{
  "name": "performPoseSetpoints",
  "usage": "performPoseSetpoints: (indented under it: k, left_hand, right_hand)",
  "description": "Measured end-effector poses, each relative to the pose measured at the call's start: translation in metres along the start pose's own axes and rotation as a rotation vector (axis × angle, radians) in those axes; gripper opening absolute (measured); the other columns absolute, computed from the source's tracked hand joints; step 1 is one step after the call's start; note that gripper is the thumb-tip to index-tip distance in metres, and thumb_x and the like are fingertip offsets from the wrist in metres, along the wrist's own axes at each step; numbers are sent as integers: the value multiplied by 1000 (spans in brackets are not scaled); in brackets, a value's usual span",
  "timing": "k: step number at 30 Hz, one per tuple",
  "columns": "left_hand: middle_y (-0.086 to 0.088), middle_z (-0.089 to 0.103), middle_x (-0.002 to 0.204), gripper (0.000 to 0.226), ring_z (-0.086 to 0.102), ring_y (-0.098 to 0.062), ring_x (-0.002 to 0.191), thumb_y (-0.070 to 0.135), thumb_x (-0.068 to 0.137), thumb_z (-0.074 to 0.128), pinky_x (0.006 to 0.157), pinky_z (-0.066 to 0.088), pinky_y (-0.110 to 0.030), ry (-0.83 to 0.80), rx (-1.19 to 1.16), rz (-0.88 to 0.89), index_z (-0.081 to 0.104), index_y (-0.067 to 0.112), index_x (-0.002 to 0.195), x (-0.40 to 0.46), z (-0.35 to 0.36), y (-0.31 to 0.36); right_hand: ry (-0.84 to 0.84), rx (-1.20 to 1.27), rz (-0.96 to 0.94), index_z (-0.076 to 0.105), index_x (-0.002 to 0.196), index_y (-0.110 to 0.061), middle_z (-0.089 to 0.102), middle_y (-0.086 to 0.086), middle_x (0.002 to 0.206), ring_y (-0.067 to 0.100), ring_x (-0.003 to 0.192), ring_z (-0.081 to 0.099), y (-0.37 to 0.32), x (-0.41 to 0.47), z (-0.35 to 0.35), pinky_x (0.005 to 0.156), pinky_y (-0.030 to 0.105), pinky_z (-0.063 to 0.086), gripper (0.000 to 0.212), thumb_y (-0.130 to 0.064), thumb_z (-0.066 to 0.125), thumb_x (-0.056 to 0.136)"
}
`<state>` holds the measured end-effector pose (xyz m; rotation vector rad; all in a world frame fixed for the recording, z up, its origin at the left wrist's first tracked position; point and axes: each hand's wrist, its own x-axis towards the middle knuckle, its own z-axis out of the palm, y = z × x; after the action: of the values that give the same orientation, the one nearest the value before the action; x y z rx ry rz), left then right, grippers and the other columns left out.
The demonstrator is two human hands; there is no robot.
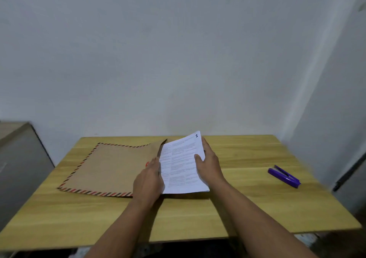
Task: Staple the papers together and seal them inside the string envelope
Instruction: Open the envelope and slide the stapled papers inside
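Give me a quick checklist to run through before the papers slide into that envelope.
1. Papers held: ok, the right hand grips their right edge.
2. Envelope mouth open: ok, its flap is lifted at the papers' left edge, where the left hand holds.
3. Papers stapled: cannot tell, no staple is visible.
4. Stapler out of the way: ok, it lies apart on the table, to the right.
5. String closure ready: cannot tell, only a red spot shows beside the left hand.
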<state>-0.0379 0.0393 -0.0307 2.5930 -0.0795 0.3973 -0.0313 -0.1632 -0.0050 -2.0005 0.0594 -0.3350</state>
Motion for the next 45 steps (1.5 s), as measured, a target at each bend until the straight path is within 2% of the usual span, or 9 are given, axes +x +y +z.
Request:
performPoseSetpoints:
  k: [6, 12, 19, 27, 33, 35, 39, 43, 45]
  left_hand:
    - [-4, 66, 108, 32, 56, -29, 77, 13, 96, 42, 61, 39, -35, -19, -3, -4, 52, 20, 126, -5, -3, 18]
    - [-5, 68, 108, 37, 51, -26, 72, 13, 94, 42, 60, 40, -35, -7, 36, -32, 49, 20, 130, -5, -3, 13]
    - [-6, 69, 112, 40, 61, -30, 82, 15, 97, 45, 64, 46, -36, -5, 19, -28, 50, 19, 136, -9, -1, 16]
    - [-11, 70, 114, 56, 63, -37, 93, 33, 90, 33, 65, 38, -36, -29, -47, 7, 48, 22, 143, -14, -6, 25]
    - [-12, 71, 100, 43, 62, -37, 85, 21, 97, 44, 60, 38, -36, -28, -32, 15, 52, 19, 139, -17, -8, 21]
    - [-12, 70, 98, 46, 62, -37, 83, 28, 94, 42, 60, 43, -38, -40, -38, 32, 51, 21, 139, -18, -10, 23]
    - [-6, 74, 102, 54, 67, -32, 87, 21, 96, 42, 67, 53, -41, -14, -68, 45, 44, 31, 150, -17, -7, 24]
    - [-3, 75, 107, 55, 68, -27, 89, 18, 97, 43, 69, 56, -41, -5, -77, 35, 43, 29, 151, -18, -9, 23]
    - [-2, 75, 99, 54, 67, -25, 83, 18, 97, 45, 66, 56, -40, -16, -77, 20, 45, 30, 149, -18, -12, 20]
  right_hand:
    - [-108, -42, 66, 17, 167, -36, 64, 0, 129, 20, 104, 61, -9, -7, 31, 89, 34, 53, 72, -16, 47, 105]
    - [-63, -76, 18, 48, 151, -38, 67, 3, 83, 20, 70, 57, 14, -16, 29, 64, 35, 48, 64, -11, 40, 93]
    - [-78, -42, 3, 60, 140, -34, 64, 6, 79, 17, 67, 50, 12, -13, 34, 63, 29, 43, 57, -5, 43, 93]
    - [-183, -35, 104, 56, 149, -23, 75, 6, 115, 26, 108, 70, -3, -2, 56, 94, 46, 59, 63, -5, 51, 88]
    - [-309, -36, 207, 58, 81, -8, 54, 3, 65, 23, 55, 52, -10, 5, 63, 57, 36, 42, 12, 0, 51, 75]
    - [-330, -28, 254, 45, 62, -18, 45, -2, 57, 20, 48, 51, -15, 8, 62, 53, 31, 38, 34, 11, 52, 78]
    - [-432, -30, 273, 72, 89, -19, 66, 15, 69, 27, 51, 61, -20, 18, 67, 45, 28, 43, 33, 6, 51, 85]
    - [-449, -95, 230, 74, 107, -17, 74, 13, 85, 30, 75, 71, -22, 28, 75, 66, 41, 61, 31, -7, 57, 84]
    - [-504, -69, 261, 73, 117, -14, 73, 15, 83, 32, 74, 72, -24, 26, 73, 56, 37, 57, 37, -1, 55, 87]
